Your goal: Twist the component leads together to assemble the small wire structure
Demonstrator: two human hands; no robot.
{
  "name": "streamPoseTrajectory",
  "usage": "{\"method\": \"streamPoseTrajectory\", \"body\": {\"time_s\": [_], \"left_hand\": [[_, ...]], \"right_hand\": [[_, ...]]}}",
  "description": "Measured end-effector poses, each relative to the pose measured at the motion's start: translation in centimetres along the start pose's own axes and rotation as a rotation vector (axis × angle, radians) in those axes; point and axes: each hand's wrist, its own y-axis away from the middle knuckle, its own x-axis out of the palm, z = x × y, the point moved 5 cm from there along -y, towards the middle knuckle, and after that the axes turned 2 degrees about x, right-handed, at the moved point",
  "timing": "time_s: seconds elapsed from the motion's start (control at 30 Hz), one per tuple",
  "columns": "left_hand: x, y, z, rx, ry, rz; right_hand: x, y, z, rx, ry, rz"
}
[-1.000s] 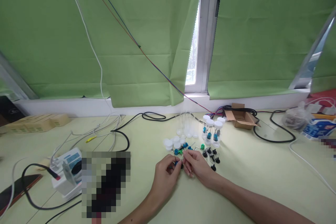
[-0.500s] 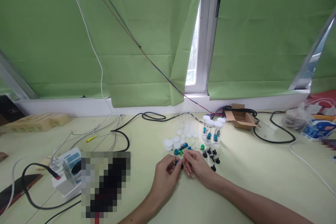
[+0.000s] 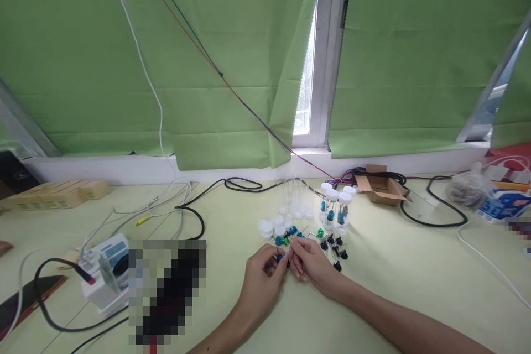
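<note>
My left hand (image 3: 266,270) pinches a small blue knob-like part (image 3: 279,258) with a thin metal wire on it. Close against it, my right hand (image 3: 309,263) has thumb and fingers pressed together; whatever they hold is too small to make out. Just beyond the hands lie loose blue and green parts (image 3: 286,240) and several white round caps (image 3: 267,228). To the right of my right hand are several black knob-like parts (image 3: 337,265) with thin wires, and a single green part (image 3: 320,233).
Capped clear tubes (image 3: 341,215) with blue parts inside stand behind the black parts. Clear uncapped tubes (image 3: 297,199) stand left of them. An open cardboard box (image 3: 384,192) sits at the back. A white power strip (image 3: 103,282) with cables lies at the left.
The fingers of my left hand have shifted slightly around the blue part, which shows a little more now. My right hand has hardly moved.
</note>
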Motion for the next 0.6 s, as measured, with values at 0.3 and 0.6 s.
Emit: {"method": "streamPoseTrajectory", "body": {"time_s": [0.3, 0.6], "left_hand": [[-0.05, 0.03, -0.13, 0.009, 0.011, -0.010], [0.33, 0.10, 0.06, -0.032, 0.076, 0.056]], "right_hand": [[0.03, -0.06, 0.03, -0.001, 0.007, -0.012], [0.15, 0.12, 0.24, 0.000, 0.024, -0.009]]}}
